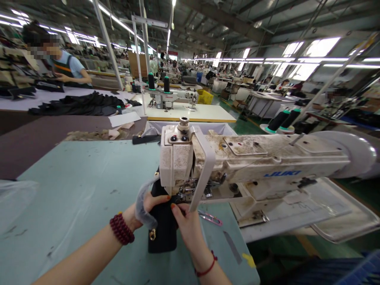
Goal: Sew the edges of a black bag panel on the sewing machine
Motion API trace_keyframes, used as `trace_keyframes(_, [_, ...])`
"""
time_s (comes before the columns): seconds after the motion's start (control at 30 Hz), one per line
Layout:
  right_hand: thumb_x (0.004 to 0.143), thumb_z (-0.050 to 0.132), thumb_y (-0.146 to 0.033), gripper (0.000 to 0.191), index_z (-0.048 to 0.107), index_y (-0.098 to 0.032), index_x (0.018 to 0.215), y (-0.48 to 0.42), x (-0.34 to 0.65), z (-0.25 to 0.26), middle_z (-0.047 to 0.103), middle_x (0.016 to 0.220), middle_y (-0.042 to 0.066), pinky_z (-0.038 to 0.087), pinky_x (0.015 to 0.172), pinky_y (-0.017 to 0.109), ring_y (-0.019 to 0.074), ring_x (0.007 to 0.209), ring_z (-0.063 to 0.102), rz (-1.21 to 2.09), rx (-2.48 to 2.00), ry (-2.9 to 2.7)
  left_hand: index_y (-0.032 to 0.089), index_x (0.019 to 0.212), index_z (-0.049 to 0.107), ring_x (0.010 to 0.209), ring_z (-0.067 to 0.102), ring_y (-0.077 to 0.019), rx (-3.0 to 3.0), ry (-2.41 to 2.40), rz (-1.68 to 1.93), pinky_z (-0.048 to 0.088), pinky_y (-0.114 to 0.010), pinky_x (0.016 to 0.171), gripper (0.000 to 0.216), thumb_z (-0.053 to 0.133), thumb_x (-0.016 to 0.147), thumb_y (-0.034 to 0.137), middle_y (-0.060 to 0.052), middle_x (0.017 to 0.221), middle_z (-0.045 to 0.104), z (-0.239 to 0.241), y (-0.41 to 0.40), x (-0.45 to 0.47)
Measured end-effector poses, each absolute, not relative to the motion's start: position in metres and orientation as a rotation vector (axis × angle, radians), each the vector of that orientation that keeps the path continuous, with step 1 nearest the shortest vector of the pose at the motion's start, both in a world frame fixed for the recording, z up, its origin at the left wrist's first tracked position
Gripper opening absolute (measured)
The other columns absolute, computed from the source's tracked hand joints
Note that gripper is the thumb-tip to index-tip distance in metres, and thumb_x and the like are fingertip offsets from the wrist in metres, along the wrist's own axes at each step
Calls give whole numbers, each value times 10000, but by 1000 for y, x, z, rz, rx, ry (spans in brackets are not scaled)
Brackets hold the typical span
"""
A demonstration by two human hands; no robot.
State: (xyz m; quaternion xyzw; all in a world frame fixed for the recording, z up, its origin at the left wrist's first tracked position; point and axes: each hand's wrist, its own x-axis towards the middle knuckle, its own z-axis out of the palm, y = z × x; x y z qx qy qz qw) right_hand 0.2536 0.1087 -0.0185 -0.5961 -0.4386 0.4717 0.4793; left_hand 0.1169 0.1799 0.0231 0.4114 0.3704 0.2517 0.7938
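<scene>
A black bag piece with a gold ring lies under the head of a worn white sewing machine. My left hand, with a grey cloth strap across it and a dark bead bracelet on the wrist, grips the piece's left side near the needle. My right hand, a red cord on its wrist, pinches the piece's right edge just below the presser foot. The needle area is partly hidden by the machine head.
A pale green worktable carries the machine, with small pink-handled snips lying right of my hands. Behind are black fabric piles, another sewing machine, thread cones, and a person at a far left table.
</scene>
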Motion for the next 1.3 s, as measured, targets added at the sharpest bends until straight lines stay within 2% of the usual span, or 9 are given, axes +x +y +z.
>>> trace_keyframes(0.1, [800,479,-505,431,459,-147,561,108,253,-18,347,500,-24,188,455,206,61,492,303,1141,-1468,-1069,303,1215,641,1104,643,-318,880,799,539,548,-396,894,520,774,712,318,-26,1189,708,16,182,116])
trace_keyframes(0.2, [795,480,-502,431,449,-149,549,108,252,-15,355,490,-21,182,449,208,62,487,299,1125,-1493,-1072,297,1198,652,1136,624,-322,846,798,518,547,-404,896,502,773,711,324,-32,1201,700,13,183,116])
trace_keyframes(0.47, [782,503,-517,447,503,-135,550,109,251,-15,377,502,-12,179,453,213,67,506,306,1072,-1528,-1063,252,1084,715,1026,672,-328,904,765,488,524,-445,931,408,770,700,381,-70,1063,743,21,181,115])
trace_keyframes(0.73, [787,475,-506,439,525,-127,570,112,252,-13,381,516,-9,173,473,220,68,517,290,1038,-1530,-1097,216,1168,672,1012,680,-309,877,788,516,533,-405,904,475,766,719,341,-76,1083,743,13,185,115])
trace_keyframes(1.0, [816,465,-492,448,510,-129,558,112,251,-11,413,521,3,185,463,213,69,520,315,994,-1545,-1128,268,1113,708,1016,680,-304,887,759,492,524,-418,925,372,733,750,342,-43,1073,750,1,191,111])
trace_keyframes(1.1, [851,448,-524,488,488,-140,552,106,262,-9,420,491,0,221,439,194,71,481,371,1082,-1512,-1216,266,1101,708,970,694,-289,870,785,505,541,-405,886,356,734,750,323,-33,1030,759,2,190,111])
trace_keyframes(1.2, [864,430,-599,530,536,-137,628,95,283,-9,534,544,24,321,439,180,87,459,488,1265,-1480,-1261,247,1104,700,865,710,-265,862,827,510,565,-366,776,353,717,767,347,-43,992,763,6,186,114])
trace_keyframes(1.3, [848,440,-649,560,595,-127,717,86,299,-10,621,644,58,374,457,190,102,483,548,1350,-1511,-1249,229,1181,662,872,709,-286,1000,868,535,572,-399,760,404,632,824,416,-80,1010,756,6,179,117])
